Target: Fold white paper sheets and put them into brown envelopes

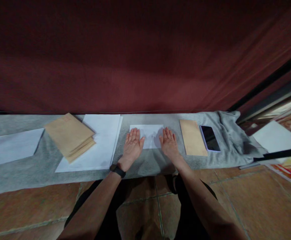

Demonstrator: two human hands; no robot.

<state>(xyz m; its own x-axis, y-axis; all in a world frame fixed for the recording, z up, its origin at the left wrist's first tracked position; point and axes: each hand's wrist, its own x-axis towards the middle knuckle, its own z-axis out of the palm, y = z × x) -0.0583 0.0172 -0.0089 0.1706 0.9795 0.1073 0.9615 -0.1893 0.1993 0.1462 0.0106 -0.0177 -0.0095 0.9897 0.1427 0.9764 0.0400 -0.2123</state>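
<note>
A small white sheet (150,135) is overlapped at its ends by the left hand (132,145) and right hand (169,144), fingers outstretched. Brown paper (193,138) is seen right, beside a phone (210,138).

Dark red backdrop (145,66) filling the upper half, its top sunk in shadow, long grey-draped surface (10,180) running along its foot, brown tiled floor (255,190) with pale grout lines, dim light, black diagonal bar (267,80) at right

Indoors, kind of place unclear: brown floor tiles (27,208), dark-red backdrop (145,56).
</note>
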